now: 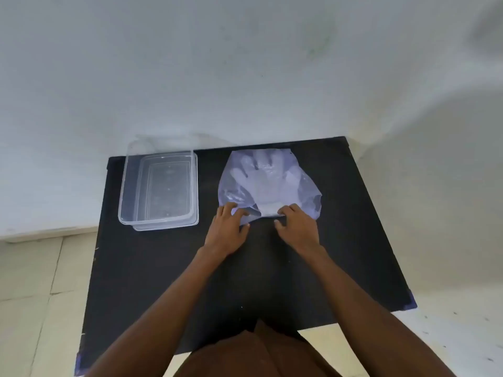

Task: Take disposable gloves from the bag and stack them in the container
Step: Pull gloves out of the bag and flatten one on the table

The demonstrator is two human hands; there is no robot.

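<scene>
A translucent bluish plastic bag [304,191] lies flat on the black table [168,268], its mouth facing me. Through it show clear disposable gloves [261,175], fingers pointing away. My left hand [228,229] pinches the bag's near edge on the left side. My right hand [299,227] grips the same edge on the right. A clear rectangular plastic container [158,186] stands to the left of the bag with nothing visible inside.
A clear lid [168,227] seems to lie under the container, sticking out at its near side. The table backs against a white wall [245,77]. Pale floor tiles [32,295] show on the left and right.
</scene>
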